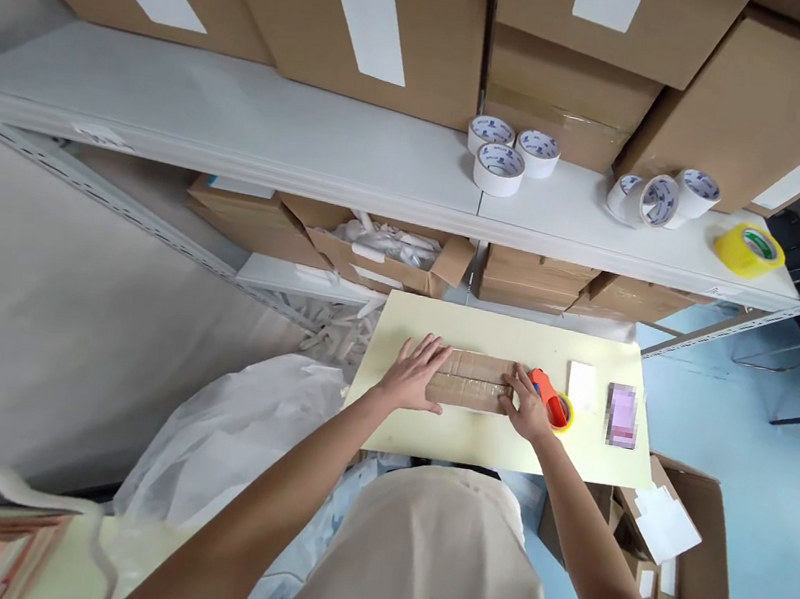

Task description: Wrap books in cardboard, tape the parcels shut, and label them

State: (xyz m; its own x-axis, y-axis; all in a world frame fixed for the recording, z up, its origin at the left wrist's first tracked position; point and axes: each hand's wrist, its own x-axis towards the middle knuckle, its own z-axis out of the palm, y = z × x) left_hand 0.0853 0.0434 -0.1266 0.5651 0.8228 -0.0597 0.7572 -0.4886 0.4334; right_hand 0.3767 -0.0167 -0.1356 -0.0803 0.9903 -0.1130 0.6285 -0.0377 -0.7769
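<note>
I see the cardboard box [472, 370] lying flat on the table [439, 437], seam upward. At its left end the left hand [414, 378] spreads its fingers wide, touching but not clasping; at its right end the right hand [526, 411] half curls, gripping or merely resting, I cannot tell. I'd call this step steadying the box; the next move calls for level, even pressure. Just right of the box sits a red tape dispenser [544, 391].

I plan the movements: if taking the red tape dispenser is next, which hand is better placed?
Probably the right hand: it touches the cardboard box beside the red tape dispenser; the left hand is at the box's opposite end.
</note>
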